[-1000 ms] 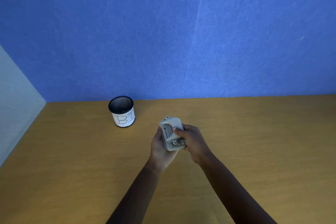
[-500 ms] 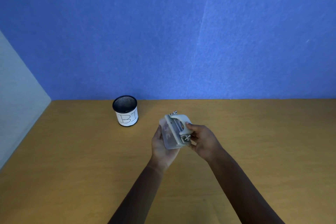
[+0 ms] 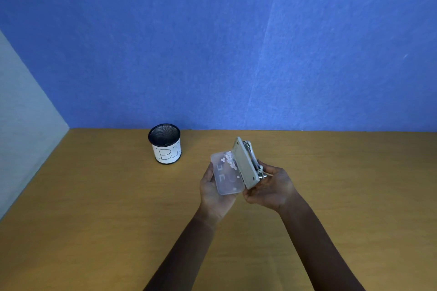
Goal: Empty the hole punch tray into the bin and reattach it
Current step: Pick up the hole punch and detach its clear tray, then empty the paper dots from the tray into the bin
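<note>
One head-worn view looks forward and down over the tan wooden surface (image 3: 94, 196) toward its far edge, against the blue felt wall (image 3: 212, 42).

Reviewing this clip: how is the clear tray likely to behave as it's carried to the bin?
The clear tray looks thin, probably light and slightly flexible. The paper dots lie loose at its far end, so tilting would likely spill them. The left hand cups it from below, a fairly secure hold.

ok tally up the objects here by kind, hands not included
Bin: 1
Hole punch body: 1
Clear tray holding paper dots: 1
Total: 3
</note>
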Action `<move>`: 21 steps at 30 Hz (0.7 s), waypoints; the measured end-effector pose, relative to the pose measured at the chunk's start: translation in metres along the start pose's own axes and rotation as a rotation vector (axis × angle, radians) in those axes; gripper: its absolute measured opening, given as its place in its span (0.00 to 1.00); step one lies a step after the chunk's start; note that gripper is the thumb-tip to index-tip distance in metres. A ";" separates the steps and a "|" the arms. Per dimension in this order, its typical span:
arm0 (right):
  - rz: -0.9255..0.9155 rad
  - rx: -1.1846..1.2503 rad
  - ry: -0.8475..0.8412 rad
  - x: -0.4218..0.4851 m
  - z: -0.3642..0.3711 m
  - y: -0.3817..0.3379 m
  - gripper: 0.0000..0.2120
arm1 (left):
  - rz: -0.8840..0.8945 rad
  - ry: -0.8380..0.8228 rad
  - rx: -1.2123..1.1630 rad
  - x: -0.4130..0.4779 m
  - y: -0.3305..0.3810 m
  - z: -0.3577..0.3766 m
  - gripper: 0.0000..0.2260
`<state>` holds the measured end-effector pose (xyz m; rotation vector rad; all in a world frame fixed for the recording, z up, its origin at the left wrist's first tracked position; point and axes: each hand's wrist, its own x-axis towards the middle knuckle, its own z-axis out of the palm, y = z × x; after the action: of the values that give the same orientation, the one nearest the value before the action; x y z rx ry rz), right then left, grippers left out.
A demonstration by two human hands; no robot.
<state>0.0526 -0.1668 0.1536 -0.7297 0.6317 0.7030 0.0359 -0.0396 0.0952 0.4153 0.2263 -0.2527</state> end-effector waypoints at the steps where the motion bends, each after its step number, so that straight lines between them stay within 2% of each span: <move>1: 0.011 0.018 -0.008 0.000 -0.001 0.000 0.10 | 0.005 -0.016 -0.007 0.000 0.000 0.001 0.17; 9: 0.009 0.078 0.004 0.006 -0.009 -0.002 0.18 | 0.000 -0.016 -0.005 -0.001 -0.001 0.006 0.17; 13: -0.005 0.030 0.047 0.005 -0.008 -0.001 0.12 | -0.033 0.044 0.003 0.002 -0.001 0.003 0.22; 16: -0.028 0.031 0.044 0.006 -0.010 -0.003 0.11 | -0.049 0.065 0.012 0.003 0.002 0.002 0.21; 21: -0.277 -0.106 0.143 0.015 -0.014 -0.011 0.13 | -0.086 0.125 0.006 0.006 0.008 -0.004 0.22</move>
<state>0.0658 -0.1785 0.1389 -0.9512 0.6120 0.4335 0.0428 -0.0321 0.0929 0.4282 0.3662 -0.3122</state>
